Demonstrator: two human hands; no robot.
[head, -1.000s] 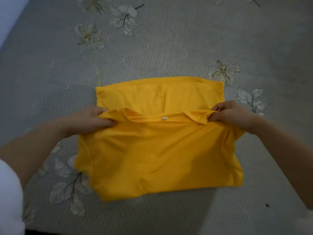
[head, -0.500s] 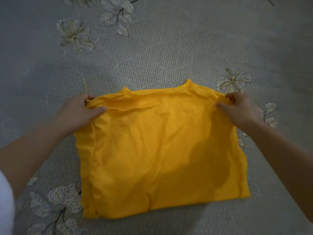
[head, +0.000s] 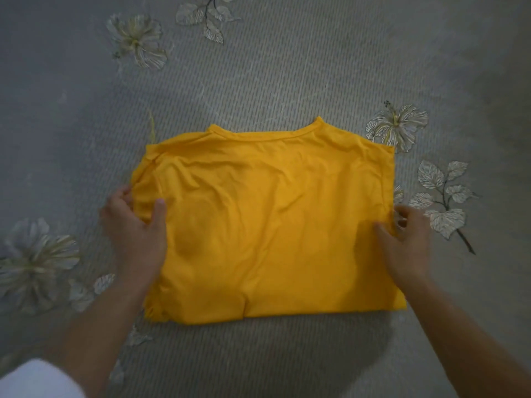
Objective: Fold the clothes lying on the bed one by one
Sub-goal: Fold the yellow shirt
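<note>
A yellow shirt (head: 267, 219) lies folded into a rough rectangle in the middle of the bed, with its neckline along the far edge. My left hand (head: 135, 228) grips the shirt's left edge, thumb on top of the cloth and fingers curled round the side. At the right edge my right hand (head: 408, 245) holds the cloth the same way, thumb on top and fingers curled at the side. Both hands sit about halfway down the shirt's sides.
The bed cover (head: 287, 67) is grey, ribbed, and printed with pale flowers and leaves. A thin yellow thread (head: 152, 124) lies just beyond the shirt's far left corner. A white sleeve (head: 37, 380) shows at the bottom left. No other clothes are in view.
Both hands carried the shirt's collar edge away from me to the far edge, laid it flat, then slid back along the sides to the middle.
</note>
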